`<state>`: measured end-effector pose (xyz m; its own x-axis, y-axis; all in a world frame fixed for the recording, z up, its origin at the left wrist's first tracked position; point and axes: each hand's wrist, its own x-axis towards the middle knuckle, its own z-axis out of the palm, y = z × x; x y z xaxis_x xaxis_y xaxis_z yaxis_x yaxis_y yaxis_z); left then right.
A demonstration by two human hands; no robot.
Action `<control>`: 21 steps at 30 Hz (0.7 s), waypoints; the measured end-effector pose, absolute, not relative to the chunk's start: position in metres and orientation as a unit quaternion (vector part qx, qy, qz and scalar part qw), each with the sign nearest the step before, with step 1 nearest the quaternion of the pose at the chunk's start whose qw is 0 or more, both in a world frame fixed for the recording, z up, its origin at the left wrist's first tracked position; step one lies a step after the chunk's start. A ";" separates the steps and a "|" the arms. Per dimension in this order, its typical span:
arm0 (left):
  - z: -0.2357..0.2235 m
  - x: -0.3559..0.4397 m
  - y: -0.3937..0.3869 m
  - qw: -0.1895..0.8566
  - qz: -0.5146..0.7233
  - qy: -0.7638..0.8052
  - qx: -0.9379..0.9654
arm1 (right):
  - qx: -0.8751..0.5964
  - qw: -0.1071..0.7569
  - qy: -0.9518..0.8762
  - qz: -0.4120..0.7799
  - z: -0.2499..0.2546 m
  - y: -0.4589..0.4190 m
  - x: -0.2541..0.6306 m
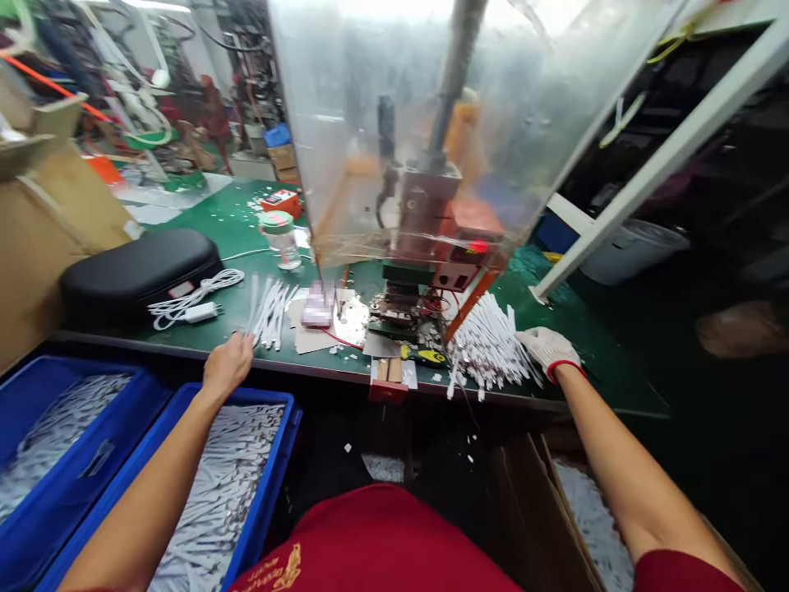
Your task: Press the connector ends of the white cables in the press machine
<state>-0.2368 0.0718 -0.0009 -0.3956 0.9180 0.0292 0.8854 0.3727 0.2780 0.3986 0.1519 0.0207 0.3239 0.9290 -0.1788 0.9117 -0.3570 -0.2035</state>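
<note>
My bare left hand [228, 366] is at the table's front edge, its fingers pinched on the lower end of a blurred, short white cable [253, 298]. Just right of it lies a small bunch of short white cables [271, 312]. My right hand [548, 347], in a white knit glove with a red cuff, has its fingertips closed together at the right side of a large pile of short white cables [490, 341]; whatever they grip is hidden. Between the hands stands a press machine [407, 279] behind a clear plastic shield [363, 99].
Blue bins [289, 411] full of white cables stand below the table at left; a cardboard box [523, 493] is low at right. A black case [141, 267], coiled cable [191, 304], lidded jar [280, 238] and yellow-black tool [424, 355] lie on the green table [234, 218].
</note>
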 end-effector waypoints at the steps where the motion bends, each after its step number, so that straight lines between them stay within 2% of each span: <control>1: 0.000 -0.241 0.082 0.071 0.103 0.835 0.535 | -0.812 0.003 -0.568 0.131 0.017 0.163 0.400; 8: -0.010 -0.238 0.086 0.079 0.088 0.873 0.474 | -0.814 -0.077 -0.557 0.146 0.005 0.213 0.392; 13: -0.037 -0.213 0.035 0.095 0.264 0.850 0.447 | -0.829 -0.086 -0.534 0.142 0.002 0.224 0.390; 16: -0.062 -0.181 -0.002 0.160 0.355 0.788 0.477 | -0.838 -0.070 -0.527 0.126 0.006 0.226 0.392; 21: -0.088 -0.112 -0.049 0.328 0.397 0.691 0.506 | -0.813 -0.026 -0.572 0.107 0.037 0.221 0.392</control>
<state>-0.1115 -0.0491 -0.0879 -0.2719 0.9610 -0.0512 0.4393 0.1713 0.8819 0.3922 0.2213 0.0368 0.3236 0.9240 -0.2037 0.9351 -0.3451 -0.0801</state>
